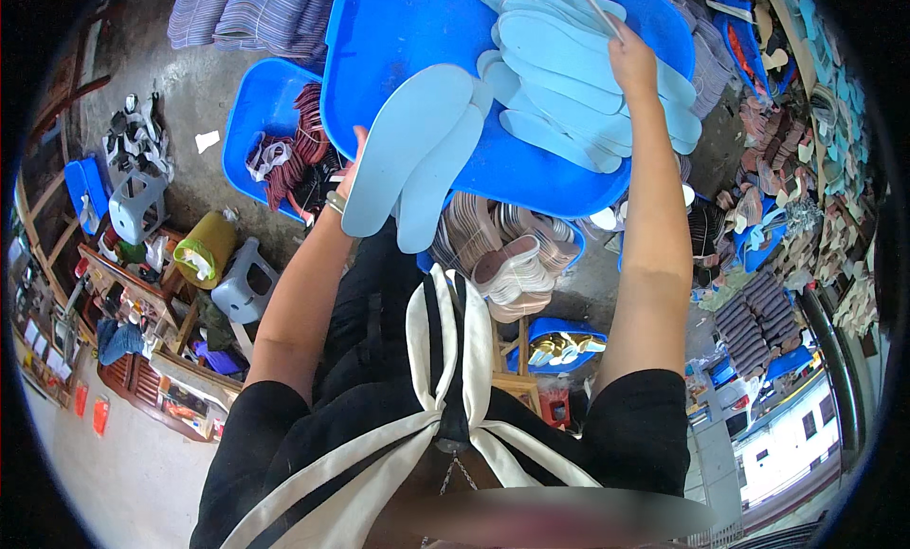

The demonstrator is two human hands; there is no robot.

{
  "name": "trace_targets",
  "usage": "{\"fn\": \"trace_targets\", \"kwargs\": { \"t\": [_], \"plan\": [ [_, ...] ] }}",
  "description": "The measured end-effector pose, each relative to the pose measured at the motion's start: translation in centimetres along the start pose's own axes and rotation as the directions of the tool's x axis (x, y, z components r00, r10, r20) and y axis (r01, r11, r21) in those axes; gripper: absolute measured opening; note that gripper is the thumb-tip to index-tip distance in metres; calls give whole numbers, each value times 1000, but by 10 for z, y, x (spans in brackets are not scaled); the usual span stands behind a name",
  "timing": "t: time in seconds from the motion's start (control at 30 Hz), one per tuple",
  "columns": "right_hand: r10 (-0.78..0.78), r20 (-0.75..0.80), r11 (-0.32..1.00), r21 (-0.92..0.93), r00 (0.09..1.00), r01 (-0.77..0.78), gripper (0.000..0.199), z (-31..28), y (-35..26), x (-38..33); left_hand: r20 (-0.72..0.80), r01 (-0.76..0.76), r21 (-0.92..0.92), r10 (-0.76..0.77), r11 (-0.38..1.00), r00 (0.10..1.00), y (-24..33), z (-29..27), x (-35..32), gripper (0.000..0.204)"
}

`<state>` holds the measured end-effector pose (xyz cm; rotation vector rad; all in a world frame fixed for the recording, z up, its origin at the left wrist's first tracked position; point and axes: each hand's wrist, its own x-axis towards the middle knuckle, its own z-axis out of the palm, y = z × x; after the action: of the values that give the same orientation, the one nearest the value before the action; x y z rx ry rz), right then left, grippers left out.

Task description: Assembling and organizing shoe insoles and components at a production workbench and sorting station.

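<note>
My left hand (pixel 351 165) is closed around the edge of a few light blue insoles (pixel 408 137), held over the near left rim of a big blue plastic tub (pixel 379 37). Most of its fingers are hidden behind them. Inside the tub, toward the right, lies a loose, overlapping pile of similar light blue insoles (pixel 559 65). Above that pile my right hand (pixel 633 64) grips a thin, pale insole (pixel 597 9) seen nearly edge-on, its far end cut off by the picture's top.
Left of the tub stands a smaller blue bin (pixel 251 108) with dark red striped pieces. Stacked beige and brown insoles (pixel 502 246) sit close before me. Striped bundles (pixel 275 13) lie beyond. Grey plastic stools (pixel 245 283) and a yellow-green bucket (pixel 207 248) are at left.
</note>
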<state>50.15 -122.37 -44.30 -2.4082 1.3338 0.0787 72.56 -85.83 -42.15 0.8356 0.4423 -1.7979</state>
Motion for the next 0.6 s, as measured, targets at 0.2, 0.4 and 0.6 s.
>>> {"fn": "trace_targets", "kwargs": {
  "t": [0.2, 0.4, 0.6],
  "plan": [
    [-239, 68, 889, -386, 969, 247, 58, 0, 14, -47, 36, 2, 78, -5, 997, 999, -7, -1, -8, 100],
    [36, -32, 970, -241, 999, -43, 75, 37, 29, -63, 17, -131, 164, 130, 978, 991, -22, -36, -5, 107],
    [352, 0, 911, -229, 936, -343, 81, 34, 9, -55, -29, -28, 177, 33, 984, 999, -16, -31, -9, 100]
  ]
}}
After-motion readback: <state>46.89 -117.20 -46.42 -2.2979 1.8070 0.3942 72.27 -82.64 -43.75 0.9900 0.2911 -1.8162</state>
